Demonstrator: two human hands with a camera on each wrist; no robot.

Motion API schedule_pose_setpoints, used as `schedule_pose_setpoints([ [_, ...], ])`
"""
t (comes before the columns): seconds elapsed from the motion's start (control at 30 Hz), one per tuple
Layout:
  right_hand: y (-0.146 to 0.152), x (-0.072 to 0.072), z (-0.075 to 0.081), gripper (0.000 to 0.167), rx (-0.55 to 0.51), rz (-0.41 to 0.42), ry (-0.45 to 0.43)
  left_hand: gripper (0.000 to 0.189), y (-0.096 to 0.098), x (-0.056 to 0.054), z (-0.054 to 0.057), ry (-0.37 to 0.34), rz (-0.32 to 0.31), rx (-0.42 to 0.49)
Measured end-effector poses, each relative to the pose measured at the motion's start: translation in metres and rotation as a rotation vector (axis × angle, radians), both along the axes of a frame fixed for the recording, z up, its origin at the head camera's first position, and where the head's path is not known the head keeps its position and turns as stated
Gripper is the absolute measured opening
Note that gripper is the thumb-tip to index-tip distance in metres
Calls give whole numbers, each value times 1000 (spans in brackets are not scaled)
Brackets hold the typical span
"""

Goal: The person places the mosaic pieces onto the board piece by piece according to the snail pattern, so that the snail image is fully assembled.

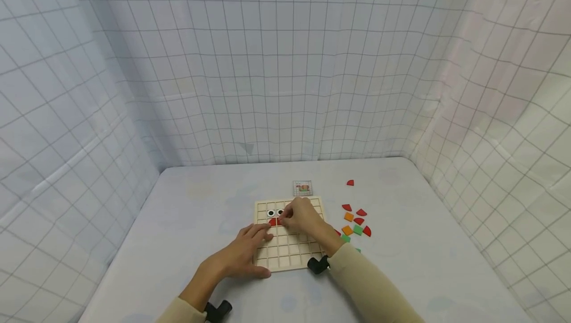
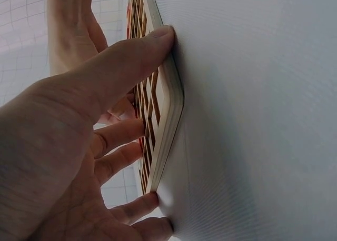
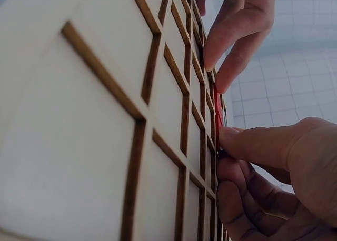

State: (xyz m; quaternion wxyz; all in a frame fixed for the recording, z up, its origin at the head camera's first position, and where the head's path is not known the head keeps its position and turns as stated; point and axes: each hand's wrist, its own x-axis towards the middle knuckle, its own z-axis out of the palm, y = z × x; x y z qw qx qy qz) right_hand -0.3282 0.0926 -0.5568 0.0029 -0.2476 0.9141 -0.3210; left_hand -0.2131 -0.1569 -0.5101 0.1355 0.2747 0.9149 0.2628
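A pale wooden grid board (image 1: 284,251) lies on the table. My left hand (image 1: 243,251) spreads over its left side, fingertips on the grid and edge, thumb at the near rim; the left wrist view shows this thumb (image 2: 158,41) against the board's edge. Two eye pieces (image 1: 271,213) sit side by side in upper cells. Below them is a red piece (image 1: 272,222), beside the left fingertips. My right hand (image 1: 303,216) pinches a second red piece (image 1: 279,221) at the neighbouring cell. In the right wrist view its thumb and index finger close together at the red (image 3: 218,107).
A small picture card (image 1: 303,188) lies behind the board. Right of the board are loose red quarter-circle pieces (image 1: 367,231), orange squares (image 1: 349,217) and green squares (image 1: 358,230). One red piece (image 1: 350,183) lies farther back. Grid-patterned white curtains (image 1: 285,65) surround the table.
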Motion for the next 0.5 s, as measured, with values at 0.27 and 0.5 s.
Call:
schedule_pose_setpoints([
  [0.27,1,12,23,13,-54,48,-24,93,0,0,0,9,-2,-4],
  [0.5,5,19,28,11,-51,43,-38,93,-1,0,2,7,-10,-5],
])
